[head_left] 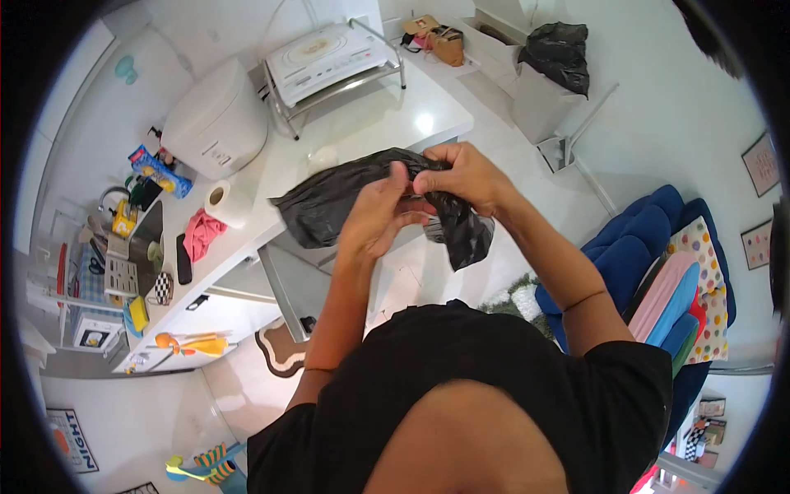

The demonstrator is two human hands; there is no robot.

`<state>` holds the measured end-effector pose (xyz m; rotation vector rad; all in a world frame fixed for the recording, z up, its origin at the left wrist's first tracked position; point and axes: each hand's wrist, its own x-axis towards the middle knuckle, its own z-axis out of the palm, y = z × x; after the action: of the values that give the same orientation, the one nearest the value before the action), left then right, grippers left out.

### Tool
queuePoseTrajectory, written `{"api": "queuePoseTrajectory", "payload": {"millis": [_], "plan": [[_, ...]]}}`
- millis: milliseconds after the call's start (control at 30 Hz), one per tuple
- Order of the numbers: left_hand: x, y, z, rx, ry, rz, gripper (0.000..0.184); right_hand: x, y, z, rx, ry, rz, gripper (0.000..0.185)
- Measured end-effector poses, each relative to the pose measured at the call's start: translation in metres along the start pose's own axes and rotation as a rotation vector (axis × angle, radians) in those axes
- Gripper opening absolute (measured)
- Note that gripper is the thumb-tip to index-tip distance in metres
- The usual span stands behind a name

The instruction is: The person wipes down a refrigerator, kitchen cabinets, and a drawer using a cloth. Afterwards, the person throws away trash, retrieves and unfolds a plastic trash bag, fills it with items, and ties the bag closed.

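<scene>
A black plastic bag [317,202] is stretched between my two hands, above the floor beside the counter. My right hand [471,177] pinches the gathered upper part of it with thumb and fingers. Curled against the bag's middle, my left hand [377,212] has its thumb raised and its fingers bent round the plastic; part of that grip is hidden. One wide, flat part of the bag reaches left over the counter edge, while a crumpled end hangs below my right hand.
An open drawer [284,284] juts out below the white counter [362,123]. On the counter stand an induction cooktop [325,58] on a rack, a white rice cooker [218,119] and a paper roll [226,202]. A bin [539,111] topped with black plastic stands beyond; a blue sofa [625,239] lies right.
</scene>
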<state>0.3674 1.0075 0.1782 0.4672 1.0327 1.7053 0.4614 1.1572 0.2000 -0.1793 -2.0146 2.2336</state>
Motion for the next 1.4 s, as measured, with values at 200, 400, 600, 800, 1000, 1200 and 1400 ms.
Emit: {"api": "queuePoseTrajectory", "payload": {"millis": [200,400,600,800,1000,1200,1400], "plan": [[0.017,-0.060,-0.062,-0.460,0.047,-0.011,0.027,0.008,0.065,-0.013,0.169,0.372,0.073,0.013],[0.014,-0.085,-0.151,-0.705,0.410,0.139,0.036,0.003,0.151,-0.095,1.068,0.712,0.295,0.020],[0.002,-0.069,-0.110,-0.602,0.166,-0.091,0.049,-0.015,0.151,-0.068,0.233,0.221,0.223,0.033],[-0.004,-0.104,-0.107,0.280,-0.008,-0.283,0.051,0.000,0.150,-0.033,0.675,0.123,0.414,0.023],[0.000,-0.112,-0.138,-0.498,0.267,-0.236,0.035,0.004,0.174,-0.024,0.849,0.262,0.431,0.030],[0.004,-0.101,-0.174,-0.673,0.482,-0.135,0.034,0.008,0.178,-0.036,-0.562,0.215,0.259,0.028],[-0.057,-0.024,-0.170,-0.461,0.512,0.046,0.036,-0.008,0.203,-0.121,-0.409,0.914,0.165,0.014]]}}
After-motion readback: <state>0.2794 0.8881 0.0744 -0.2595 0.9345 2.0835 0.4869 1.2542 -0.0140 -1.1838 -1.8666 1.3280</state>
